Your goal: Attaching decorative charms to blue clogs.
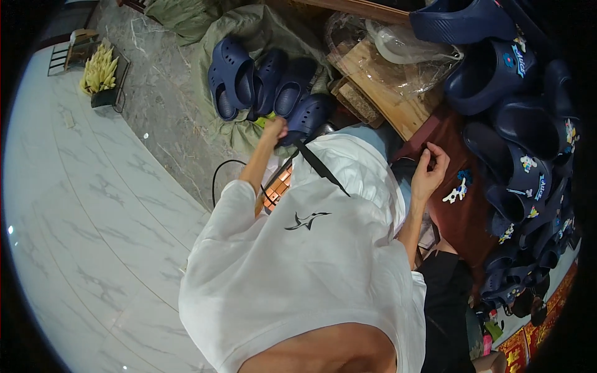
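At frame centre, slightly above, the left hand reaches up and away from the body toward a navy clog lying on a green sack. Its fingers are curled shut at the clog's near edge, with a bit of yellow-green showing just beside them; whether they actually grip the clog cannot be told. Three more clogs of the same colour lie in a loose row just above and left of it on the sack.

Right of centre, the right hand is raised over a dark red surface, fingers bent inward with thumb and fingertips close together; anything pinched there is too small to make out. Just right of this hand lies a small white and blue charm on the red surface.

Along the right edge, a big pile of navy clogs stands stacked, many bearing coloured charms. At upper centre-right sits a wooden board under clear plastic wrap. A white shirt fills the lower middle. At upper left, a small rack holds yellow items beside pale marble floor.
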Available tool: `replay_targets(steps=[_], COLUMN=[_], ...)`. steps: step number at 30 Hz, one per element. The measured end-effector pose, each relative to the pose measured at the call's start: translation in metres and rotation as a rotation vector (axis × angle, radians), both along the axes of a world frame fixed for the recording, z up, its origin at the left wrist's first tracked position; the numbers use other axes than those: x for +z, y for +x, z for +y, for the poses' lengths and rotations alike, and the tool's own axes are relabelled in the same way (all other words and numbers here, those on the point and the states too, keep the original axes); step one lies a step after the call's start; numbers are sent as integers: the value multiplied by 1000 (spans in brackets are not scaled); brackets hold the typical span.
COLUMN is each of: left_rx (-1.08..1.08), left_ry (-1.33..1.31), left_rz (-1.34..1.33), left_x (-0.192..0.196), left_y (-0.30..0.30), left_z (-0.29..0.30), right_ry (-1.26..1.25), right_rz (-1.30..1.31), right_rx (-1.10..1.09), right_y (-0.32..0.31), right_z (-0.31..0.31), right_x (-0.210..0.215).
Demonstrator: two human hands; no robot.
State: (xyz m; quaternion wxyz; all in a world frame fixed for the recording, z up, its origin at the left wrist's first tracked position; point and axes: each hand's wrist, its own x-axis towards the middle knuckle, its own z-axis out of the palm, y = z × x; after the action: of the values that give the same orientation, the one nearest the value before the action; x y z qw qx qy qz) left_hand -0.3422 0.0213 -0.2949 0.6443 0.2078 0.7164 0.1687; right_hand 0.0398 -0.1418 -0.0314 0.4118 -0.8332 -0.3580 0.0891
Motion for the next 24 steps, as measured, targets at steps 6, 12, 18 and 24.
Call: replay_targets(steps=[6,12,18,24], left_rx=[45,-216,500,443], left_ry=[-245,26,-416,-180], left_rz=[-84,-10,-374,-230], left_x=[-81,-86,-117,16], left_y=[4,37,-27,-48], left_z=[-42,-52,-11,2], right_ry=[10,24,63,107], right_rz=[20,19,107,172], right_rx=[26,12,24,3], right_y=[0,3,5,9], right_z=[6,4,8,-3], right_x=[-1,1,13,11])
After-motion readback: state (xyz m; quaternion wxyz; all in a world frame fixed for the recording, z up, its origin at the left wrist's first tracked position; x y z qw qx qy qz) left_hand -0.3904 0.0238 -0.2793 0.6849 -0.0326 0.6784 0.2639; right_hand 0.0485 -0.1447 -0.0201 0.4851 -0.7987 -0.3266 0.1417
